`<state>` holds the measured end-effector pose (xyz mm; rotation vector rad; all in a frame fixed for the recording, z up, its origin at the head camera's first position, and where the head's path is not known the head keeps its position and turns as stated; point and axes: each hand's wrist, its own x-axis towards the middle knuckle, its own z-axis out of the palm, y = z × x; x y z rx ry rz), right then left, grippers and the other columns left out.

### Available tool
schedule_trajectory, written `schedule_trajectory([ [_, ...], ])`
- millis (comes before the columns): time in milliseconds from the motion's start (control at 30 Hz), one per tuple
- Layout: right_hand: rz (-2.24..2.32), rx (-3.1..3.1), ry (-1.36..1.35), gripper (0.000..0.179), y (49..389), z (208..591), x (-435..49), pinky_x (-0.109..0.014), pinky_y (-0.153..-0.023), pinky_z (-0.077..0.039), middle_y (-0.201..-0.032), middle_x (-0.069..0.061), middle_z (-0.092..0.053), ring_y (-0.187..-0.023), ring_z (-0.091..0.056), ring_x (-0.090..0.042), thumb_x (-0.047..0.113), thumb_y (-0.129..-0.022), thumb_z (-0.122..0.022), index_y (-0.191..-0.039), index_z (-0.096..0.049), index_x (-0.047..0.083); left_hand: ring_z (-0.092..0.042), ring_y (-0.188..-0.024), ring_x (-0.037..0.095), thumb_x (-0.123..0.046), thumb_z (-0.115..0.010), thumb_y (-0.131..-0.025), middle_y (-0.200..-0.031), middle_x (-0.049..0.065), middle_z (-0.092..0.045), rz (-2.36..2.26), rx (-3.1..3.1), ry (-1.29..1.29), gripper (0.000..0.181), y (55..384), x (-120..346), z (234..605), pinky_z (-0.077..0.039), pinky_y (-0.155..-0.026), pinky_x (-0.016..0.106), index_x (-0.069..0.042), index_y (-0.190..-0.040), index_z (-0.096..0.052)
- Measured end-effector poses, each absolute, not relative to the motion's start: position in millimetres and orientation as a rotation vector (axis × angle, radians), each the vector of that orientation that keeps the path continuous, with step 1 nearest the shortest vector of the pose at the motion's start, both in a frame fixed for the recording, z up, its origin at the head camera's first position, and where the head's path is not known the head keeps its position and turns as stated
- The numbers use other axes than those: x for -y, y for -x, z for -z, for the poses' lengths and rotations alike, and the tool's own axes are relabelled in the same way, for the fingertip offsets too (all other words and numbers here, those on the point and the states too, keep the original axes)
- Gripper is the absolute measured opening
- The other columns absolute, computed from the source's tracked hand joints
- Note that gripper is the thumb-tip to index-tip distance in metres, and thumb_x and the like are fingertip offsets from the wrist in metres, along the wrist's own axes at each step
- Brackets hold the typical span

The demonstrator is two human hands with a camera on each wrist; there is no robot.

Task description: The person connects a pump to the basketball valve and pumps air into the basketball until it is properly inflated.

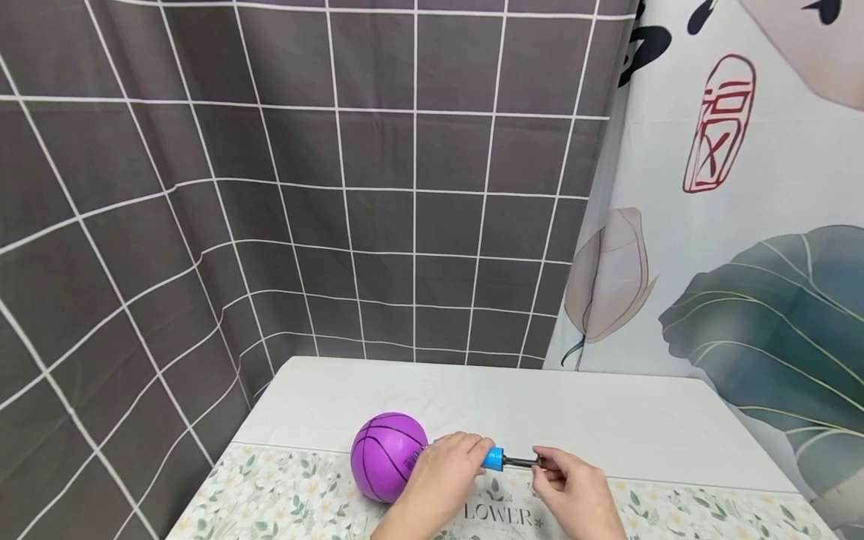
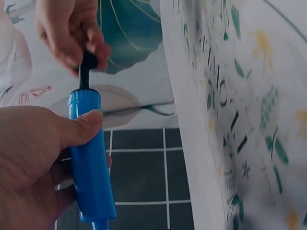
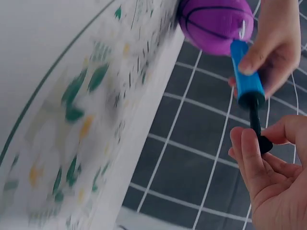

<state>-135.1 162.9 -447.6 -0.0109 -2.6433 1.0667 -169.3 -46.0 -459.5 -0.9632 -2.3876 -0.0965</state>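
A purple ball with black basketball lines [image 1: 386,457] rests on the table, left of the hands. My left hand [image 1: 448,472] grips the blue barrel of a hand pump [image 2: 90,158], thumb along its side. The barrel's narrow end points at the ball and meets its surface in the right wrist view. My right hand [image 3: 273,177] pinches the black handle [image 3: 264,144] at the pump's other end between thumb and fingers. A stretch of the dark rod [image 1: 520,462] shows between barrel and handle. The pump lies roughly level in the head view.
The table [image 1: 607,420] has a plain white back part and a floral cloth [image 1: 283,487] with printed lettering toward the front. A dark grey curtain with white grid lines [image 1: 378,225] hangs behind and at left. A white leaf-patterned curtain [image 1: 655,300] hangs at right.
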Motion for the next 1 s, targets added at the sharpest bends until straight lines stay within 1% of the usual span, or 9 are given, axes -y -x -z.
schedule_trajectory([
  [267,-1.025,2.652,0.088,0.029,131,441,-191,-0.019,-0.059,-0.055,-0.084,0.0,-0.075,-0.066,-0.063,-0.003,0.006,-0.086,-0.071,-0.114,-0.074,0.0,-0.065,-0.111,0.01,-0.014,-0.08,-0.082,-0.117,-0.008,-0.07,0.087,2.429,0.886,0.043,173,60,454,-0.051,-0.102,0.028,-0.018,-0.123,-0.067],
  [367,-1.013,2.661,0.09,0.029,130,440,-196,-0.019,-0.059,-0.055,-0.084,0.001,-0.074,-0.066,-0.063,-0.003,0.007,-0.086,-0.071,-0.114,-0.074,0.0,-0.065,-0.11,0.01,-0.013,-0.08,-0.08,-0.117,-0.007,-0.07,0.095,2.421,0.877,0.045,174,63,453,-0.051,-0.102,0.029,-0.018,-0.123,-0.068],
  [467,-1.008,2.654,0.099,0.028,129,439,-198,-0.019,-0.06,-0.055,-0.084,0.001,-0.075,-0.066,-0.063,-0.003,0.007,-0.087,-0.071,-0.114,-0.075,0.002,-0.066,-0.107,0.009,-0.018,-0.08,-0.082,-0.114,-0.008,-0.071,0.112,2.388,0.883,0.04,175,64,452,-0.052,-0.1,0.028,-0.018,-0.121,-0.068],
  [600,-0.981,2.561,0.069,0.026,129,440,-193,-0.018,-0.059,-0.055,-0.082,0.001,-0.075,-0.065,-0.063,0.0,0.004,-0.085,-0.072,-0.111,-0.076,0.002,-0.065,-0.108,0.011,-0.022,-0.076,-0.087,-0.115,-0.005,-0.07,0.099,2.396,0.88,0.037,174,62,451,-0.053,-0.101,0.029,-0.016,-0.122,-0.068],
  [667,-0.966,2.518,0.06,0.025,129,440,-189,-0.018,-0.058,-0.055,-0.082,0.0,-0.075,-0.064,-0.063,0.0,0.002,-0.085,-0.072,-0.109,-0.076,0.001,-0.065,-0.109,0.013,-0.019,-0.076,-0.087,-0.117,-0.003,-0.07,0.065,2.407,0.879,0.038,173,60,451,-0.053,-0.101,0.03,-0.014,-0.124,-0.067],
  [767,-0.943,2.496,0.069,0.025,130,441,-181,-0.018,-0.058,-0.055,-0.084,-0.004,-0.075,-0.064,-0.063,-0.002,0.002,-0.085,-0.072,-0.109,-0.076,-0.001,-0.065,-0.11,0.014,-0.01,-0.079,-0.082,-0.118,-0.001,-0.069,0.017,2.406,0.892,0.045,172,55,451,-0.053,-0.101,0.03,-0.012,-0.125,-0.066],
  [867,-0.892,2.483,0.041,0.024,130,443,-171,-0.018,-0.057,-0.056,-0.085,-0.006,-0.075,-0.065,-0.063,-0.003,0.001,-0.084,-0.072,-0.108,-0.076,-0.001,-0.064,-0.11,0.014,-0.006,-0.081,-0.077,-0.118,-0.002,-0.069,-0.021,2.394,0.917,0.051,169,48,454,-0.053,-0.101,0.028,-0.012,-0.125,-0.065],
  [1000,-0.844,2.514,-0.037,0.023,130,447,-158,-0.019,-0.057,-0.055,-0.084,-0.005,-0.074,-0.064,-0.062,-0.004,0.001,-0.084,-0.072,-0.106,-0.076,-0.002,-0.064,-0.106,0.012,-0.01,-0.083,-0.077,-0.115,-0.003,-0.069,-0.051,2.361,0.945,0.049,165,39,459,-0.053,-0.099,0.026,-0.013,-0.123,-0.066],
])
